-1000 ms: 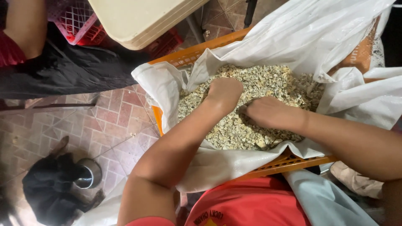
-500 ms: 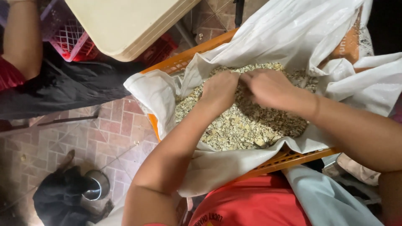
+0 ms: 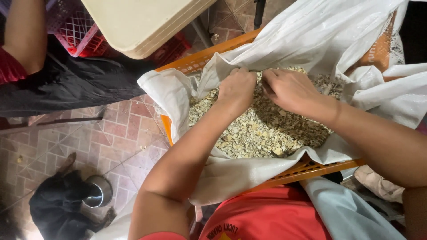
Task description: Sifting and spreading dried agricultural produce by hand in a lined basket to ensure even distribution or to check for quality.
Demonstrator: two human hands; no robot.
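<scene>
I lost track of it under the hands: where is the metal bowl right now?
In the head view the metal bowl sits low on the left, on the brick-tile floor, beside a black animal and left of the left forearm.

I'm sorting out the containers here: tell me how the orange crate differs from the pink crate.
The orange crate sits under the hands, lined with a white sack full of pale flakes; the pink crate lies farther off, partly under a cream table, its contents hidden. The orange one shows slotted walls, the pink one an open square grid. Both are plastic and stand on the tiled floor.
</scene>
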